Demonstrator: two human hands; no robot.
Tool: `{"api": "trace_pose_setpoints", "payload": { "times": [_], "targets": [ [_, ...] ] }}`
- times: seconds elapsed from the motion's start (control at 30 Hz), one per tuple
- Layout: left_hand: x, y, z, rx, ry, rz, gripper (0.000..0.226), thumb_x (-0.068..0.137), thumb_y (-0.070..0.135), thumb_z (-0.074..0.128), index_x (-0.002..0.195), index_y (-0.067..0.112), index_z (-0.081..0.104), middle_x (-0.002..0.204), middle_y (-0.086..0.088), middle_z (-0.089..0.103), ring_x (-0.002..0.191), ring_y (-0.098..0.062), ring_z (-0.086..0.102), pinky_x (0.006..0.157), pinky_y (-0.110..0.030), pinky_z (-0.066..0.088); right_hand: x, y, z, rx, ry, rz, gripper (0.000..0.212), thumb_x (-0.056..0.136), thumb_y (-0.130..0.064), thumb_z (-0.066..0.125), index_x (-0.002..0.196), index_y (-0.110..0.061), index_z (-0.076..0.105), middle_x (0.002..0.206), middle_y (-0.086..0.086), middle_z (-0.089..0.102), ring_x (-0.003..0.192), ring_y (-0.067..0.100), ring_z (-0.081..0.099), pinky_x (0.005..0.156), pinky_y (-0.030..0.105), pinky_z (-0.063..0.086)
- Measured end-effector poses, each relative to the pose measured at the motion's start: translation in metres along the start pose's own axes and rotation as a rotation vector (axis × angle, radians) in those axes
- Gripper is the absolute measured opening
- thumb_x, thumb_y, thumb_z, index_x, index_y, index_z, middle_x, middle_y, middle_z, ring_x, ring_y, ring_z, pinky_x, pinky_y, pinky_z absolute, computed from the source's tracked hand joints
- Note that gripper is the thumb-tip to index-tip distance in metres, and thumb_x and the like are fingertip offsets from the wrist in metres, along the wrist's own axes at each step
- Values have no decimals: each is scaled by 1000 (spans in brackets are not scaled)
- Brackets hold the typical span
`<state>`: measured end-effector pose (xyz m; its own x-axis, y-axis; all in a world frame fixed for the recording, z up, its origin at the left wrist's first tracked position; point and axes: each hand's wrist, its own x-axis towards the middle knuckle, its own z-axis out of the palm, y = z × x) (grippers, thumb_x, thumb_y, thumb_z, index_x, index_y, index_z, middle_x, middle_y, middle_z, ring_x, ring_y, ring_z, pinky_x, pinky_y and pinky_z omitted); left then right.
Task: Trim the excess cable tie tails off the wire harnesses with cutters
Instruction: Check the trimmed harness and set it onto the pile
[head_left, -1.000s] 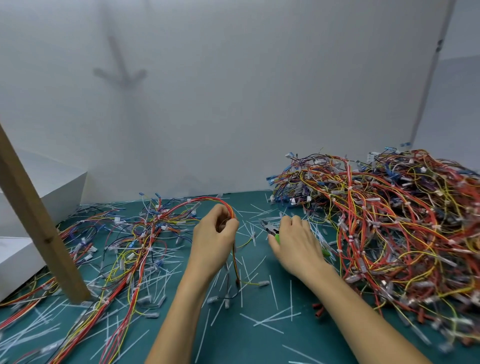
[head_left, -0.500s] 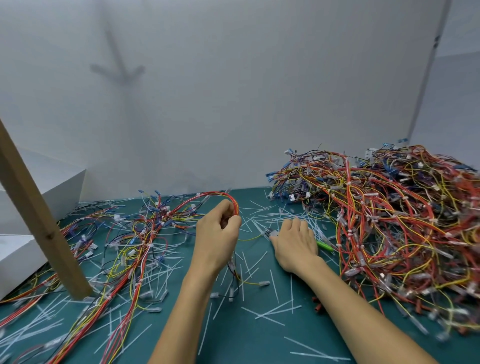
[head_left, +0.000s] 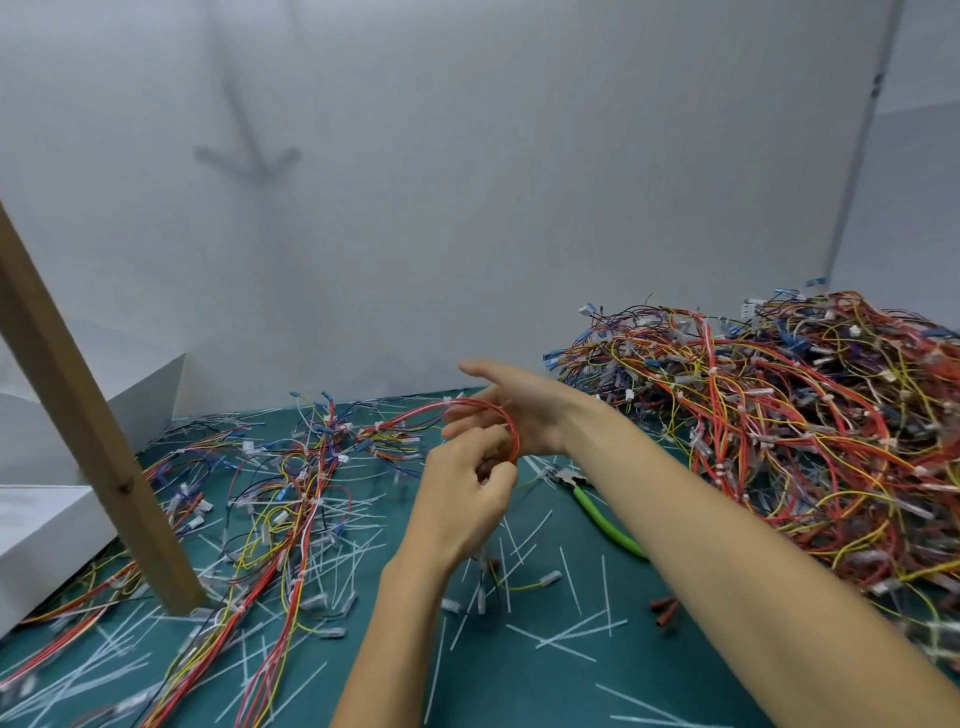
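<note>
The left hand (head_left: 465, 493) is pinching a red harness (head_left: 516, 441), with thumb and curled fingers closing on the wires where its loop is coming down; the loop is arching up and away to the left from that pinch.

Far left of the grip, a white box (head_left: 41, 530) is sitting at the mat's edge, and a wooden post (head_left: 88, 415) is leaning across in front of it, its foot standing on the green mat (head_left: 519, 686). Between the post and the grip, other harnesses (head_left: 291, 499) are lying spread flat, mixed with white tie tails (head_left: 571, 631) that are also lying scattered below and to the right of the grip.

Just above and behind the grip, the right hand (head_left: 519, 410) is reaching in from the right with its fingers stretching out straight, the forefinger pointing left; the top of the loop is crossing in front of its fingers, and it is holding nothing that can be seen.

Just right of the grip and below the right wrist, the cutters (head_left: 597, 514) are lying on the mat, green handles pointing toward the person, touched by neither hand. Well to the right, a tall pile (head_left: 779, 441) of tangled harnesses is filling that side of the mat.
</note>
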<state>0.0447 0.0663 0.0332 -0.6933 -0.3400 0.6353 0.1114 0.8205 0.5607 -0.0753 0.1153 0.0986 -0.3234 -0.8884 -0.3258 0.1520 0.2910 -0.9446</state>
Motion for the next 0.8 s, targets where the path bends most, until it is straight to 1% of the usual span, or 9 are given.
{"api": "trace_pose_setpoints", "payload": {
  "times": [0.07,0.13,0.23,0.37,0.5,0.57,0.63,0.7,0.8],
  "targets": [
    [0,-2,-1,-25,-38,12,11,71,12,48,64,14,39,59,1,35,58,-10,29,54,-27,24,2,-12,7,-61,65,-40,34,95,-41,60,89,-8,64,67,1,67,55,13,59,56,24,50],
    [-1,-7,-1,-61,-35,-8,11,71,12,49,64,17,40,58,4,35,57,-9,28,54,-24,24,3,-20,9,-135,132,-144,21,94,-30,64,83,-12,65,63,-3,63,56,12,58,54,23,47],
    [1,-12,-3,-161,-11,-138,10,70,17,53,64,24,56,55,8,45,56,-6,34,54,-20,28,-2,-28,10,-176,196,-267,16,95,-21,63,80,-17,67,64,-7,62,57,9,58,61,24,40],
    [5,-6,-5,-626,144,-417,18,69,18,56,73,22,74,73,-1,71,68,-11,59,65,-22,44,-15,-40,10,-3,216,-411,20,98,-15,55,82,-13,66,63,-9,67,58,6,63,63,24,41],
    [4,-16,-18,-1150,379,-657,43,91,35,39,99,7,70,87,-7,74,76,-20,69,74,-32,50,-38,-47,8,62,169,-550,21,102,-10,48,92,-10,67,77,-4,70,67,9,62,68,25,43],
    [4,-21,-31,-1301,431,-684,53,95,46,36,103,4,69,89,-9,74,72,-18,71,68,-30,55,-49,-46,5,30,137,-587,18,102,-8,48,98,-9,66,80,-1,69,70,12,62,71,27,44],
    [9,-23,-43,-1380,437,-693,65,93,60,40,104,2,69,91,-10,75,71,-19,73,61,-27,58,-59,-41,1,-60,106,-619,16,99,-6,50,101,-7,66,79,1,68,74,14,62,75,29,45],
    [18,-21,-56,-1408,401,-706,73,91,66,43,109,0,66,100,-14,76,80,-21,75,63,-29,61,-66,-35,-3,-152,52,-632,16,96,-2,50,96,-6,65,77,5,67,75,17,62,80,33,46],
    [41,-16,-74,-1351,392,-704,48,98,46,50,107,1,63,92,-10,77,80,-17,76,62,-25,60,-69,-22,-8,-297,-26,-560,15,92,4,52,92,-4,63,76,9,69,77,25,62,85,39,49]
  ]
}}
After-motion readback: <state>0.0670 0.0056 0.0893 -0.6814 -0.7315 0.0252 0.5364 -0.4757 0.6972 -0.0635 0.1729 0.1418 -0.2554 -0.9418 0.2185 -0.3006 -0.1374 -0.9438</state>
